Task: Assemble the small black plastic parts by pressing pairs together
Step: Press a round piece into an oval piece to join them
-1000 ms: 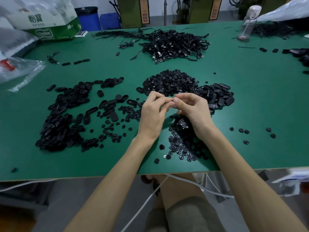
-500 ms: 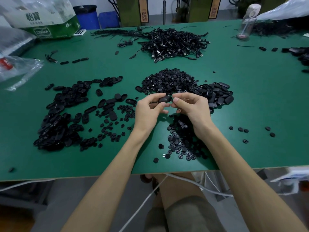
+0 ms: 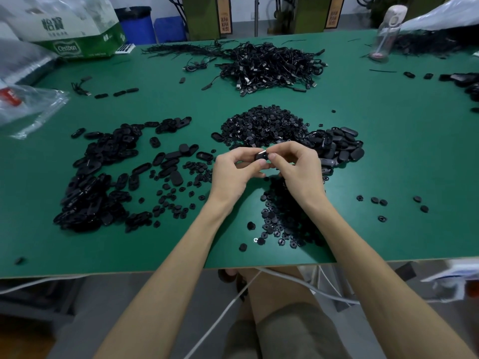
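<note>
Our left hand and right hand pinch one small black part, pile at twelve o'clock; light, stiff, probably slippery, so we grip its edges.

One bottle, one carton — black parts uncountable.

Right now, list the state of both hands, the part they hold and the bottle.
left hand: pinching the black part
right hand: pinching the same part
black part: held between both hands, off the table
water bottle: standing upright at the far right
</note>
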Motion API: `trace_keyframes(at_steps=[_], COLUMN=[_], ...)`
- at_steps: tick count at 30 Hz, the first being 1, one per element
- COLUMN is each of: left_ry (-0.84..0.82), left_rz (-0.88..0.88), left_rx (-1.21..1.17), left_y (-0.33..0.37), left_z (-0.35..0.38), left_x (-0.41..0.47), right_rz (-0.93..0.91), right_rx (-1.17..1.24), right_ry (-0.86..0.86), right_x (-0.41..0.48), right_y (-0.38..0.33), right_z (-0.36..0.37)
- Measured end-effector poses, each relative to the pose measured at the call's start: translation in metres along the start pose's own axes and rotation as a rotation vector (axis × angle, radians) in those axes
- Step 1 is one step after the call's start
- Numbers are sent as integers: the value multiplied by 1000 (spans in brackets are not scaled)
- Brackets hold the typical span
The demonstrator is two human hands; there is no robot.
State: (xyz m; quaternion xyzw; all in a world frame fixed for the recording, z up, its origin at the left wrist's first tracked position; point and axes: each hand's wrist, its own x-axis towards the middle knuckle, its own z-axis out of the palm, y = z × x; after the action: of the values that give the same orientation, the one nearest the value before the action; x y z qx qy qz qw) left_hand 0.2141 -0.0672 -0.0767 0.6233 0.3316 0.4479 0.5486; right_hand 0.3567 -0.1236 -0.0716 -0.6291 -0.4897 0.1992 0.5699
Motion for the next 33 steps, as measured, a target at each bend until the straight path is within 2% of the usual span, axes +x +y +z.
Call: trace_keyframes(at_steps=[20,26,33], left_ry=[-16,-38,-32], left_rz=[15,31,27], left_rx=[32,-3,23], left_y=[0,-1,-3], left_z=[0,-4,-3], left_x=[1,2,1], right_rz=[-71,79,119], right_rx=[-112,181,278], right_ry=[44,-12,-41], right_x=[-3,0,1], right_y=[-6,-5,0], right_z=[-2,-4,-5])
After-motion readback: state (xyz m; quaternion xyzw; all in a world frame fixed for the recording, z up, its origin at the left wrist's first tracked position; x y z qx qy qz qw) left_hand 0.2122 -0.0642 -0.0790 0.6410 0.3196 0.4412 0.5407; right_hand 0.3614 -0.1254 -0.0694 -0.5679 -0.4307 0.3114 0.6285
